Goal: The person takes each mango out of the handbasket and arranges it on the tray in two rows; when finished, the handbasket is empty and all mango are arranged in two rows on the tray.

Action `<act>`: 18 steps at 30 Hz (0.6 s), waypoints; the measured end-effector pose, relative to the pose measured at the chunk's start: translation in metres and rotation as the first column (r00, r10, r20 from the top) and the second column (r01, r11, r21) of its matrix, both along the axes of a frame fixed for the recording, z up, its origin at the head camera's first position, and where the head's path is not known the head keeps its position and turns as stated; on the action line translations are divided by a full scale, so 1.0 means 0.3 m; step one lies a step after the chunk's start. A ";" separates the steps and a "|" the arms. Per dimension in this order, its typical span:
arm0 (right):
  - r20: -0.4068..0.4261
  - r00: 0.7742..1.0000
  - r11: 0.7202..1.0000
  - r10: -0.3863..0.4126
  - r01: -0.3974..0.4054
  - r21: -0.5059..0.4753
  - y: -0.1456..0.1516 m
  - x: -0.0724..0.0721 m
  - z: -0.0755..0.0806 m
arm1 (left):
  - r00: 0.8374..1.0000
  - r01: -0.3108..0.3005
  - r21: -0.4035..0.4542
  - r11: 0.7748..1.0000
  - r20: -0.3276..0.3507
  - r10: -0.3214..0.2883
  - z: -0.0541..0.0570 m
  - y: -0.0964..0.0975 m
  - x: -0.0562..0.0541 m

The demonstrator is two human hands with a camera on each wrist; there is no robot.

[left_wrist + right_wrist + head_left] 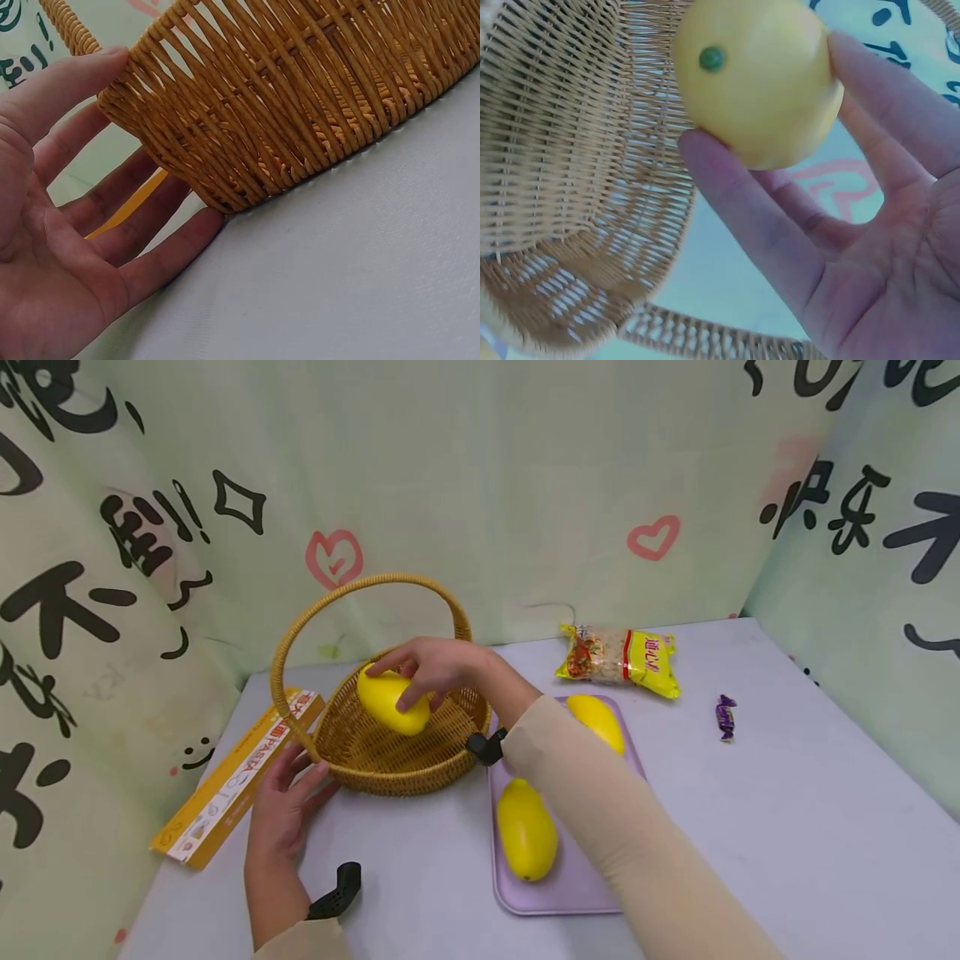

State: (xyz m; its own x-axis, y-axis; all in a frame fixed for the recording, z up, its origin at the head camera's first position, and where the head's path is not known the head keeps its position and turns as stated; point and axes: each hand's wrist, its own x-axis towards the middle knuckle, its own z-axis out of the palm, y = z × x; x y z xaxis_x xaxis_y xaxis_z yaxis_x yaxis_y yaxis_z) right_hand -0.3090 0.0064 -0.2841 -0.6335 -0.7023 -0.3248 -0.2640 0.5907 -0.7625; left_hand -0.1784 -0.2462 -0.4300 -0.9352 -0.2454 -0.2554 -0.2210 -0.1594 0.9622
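Note:
A yellow mango [392,700] with a small green stem end hangs over the brown wicker basket [390,783], inside its rim. My right hand [442,670] holds this mango between thumb and fingers; the right wrist view shows the fingertips spread around the fruit [757,82]. My left hand [288,802] rests at the basket's left end. In the left wrist view its thumb touches the rim, and the other fingers stretch along the woven side [262,97], the little finger near the base. Below the held mango, the visible basket floor is bare weave.
A purple tray [558,897] right of the basket carries two more mangoes [527,831], partly behind my right sleeve. An orange-yellow pasta box [232,781] lies left of the basket. Farther back is a yellow snack bag [618,660], with a purple wrapped candy [725,718] to its right.

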 end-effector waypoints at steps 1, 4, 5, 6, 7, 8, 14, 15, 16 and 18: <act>-0.013 1.000 1.000 -0.001 0.001 -0.003 0.009 0.004 0.004 | 1.000 0.003 -0.002 1.000 -0.001 -0.003 0.001 -0.001 0.001; -0.044 0.999 1.000 -0.012 0.011 -0.012 0.043 0.014 0.013 | 1.000 0.003 -0.003 1.000 0.003 -0.003 0.002 -0.007 0.001; -0.051 0.999 1.000 -0.019 0.018 -0.014 0.055 0.017 0.015 | 1.000 0.004 -0.003 1.000 0.001 -0.004 0.002 -0.008 0.001; -0.056 0.998 0.999 -0.029 0.028 -0.017 0.067 0.020 0.017 | 1.000 0.005 -0.007 1.000 0.001 -0.005 0.003 -0.009 0.001; -0.056 0.998 0.999 -0.040 0.039 -0.021 0.079 0.024 0.020 | 1.000 0.006 -0.008 1.000 0.001 -0.006 0.002 -0.011 0.000; -0.062 0.997 0.999 -0.049 0.047 -0.022 0.091 0.028 0.023 | 1.000 0.005 -0.009 1.000 0.001 -0.005 0.002 -0.012 -0.001; -0.091 0.991 0.995 -0.096 0.094 -0.031 0.146 0.061 0.043 | 1.000 0.004 -0.013 1.000 0.011 -0.003 0.002 -0.008 -0.002; -0.098 0.989 0.994 -0.107 0.104 -0.033 0.153 0.069 0.047 | 1.000 0.003 -0.012 1.000 0.012 -0.003 0.002 -0.006 -0.001; -0.102 0.988 0.993 -0.119 0.116 -0.036 0.160 0.077 0.051 | 1.000 0.001 -0.009 1.000 0.011 -0.001 0.002 -0.005 0.000; -0.111 0.983 0.988 -0.149 0.145 -0.042 0.172 0.093 0.058 | 1.000 -0.006 0.002 1.000 0.008 0.006 -0.001 -0.003 0.001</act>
State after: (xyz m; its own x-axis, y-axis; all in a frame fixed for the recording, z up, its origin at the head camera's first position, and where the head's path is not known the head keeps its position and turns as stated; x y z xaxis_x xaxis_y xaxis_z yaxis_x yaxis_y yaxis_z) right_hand -0.2810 0.0580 -0.2668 -0.7622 -0.6079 -0.2225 -0.2621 0.6041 -0.7526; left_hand -0.1781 -0.2470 -0.4302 -0.9317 -0.2502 -0.2632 -0.2275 -0.1627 0.9601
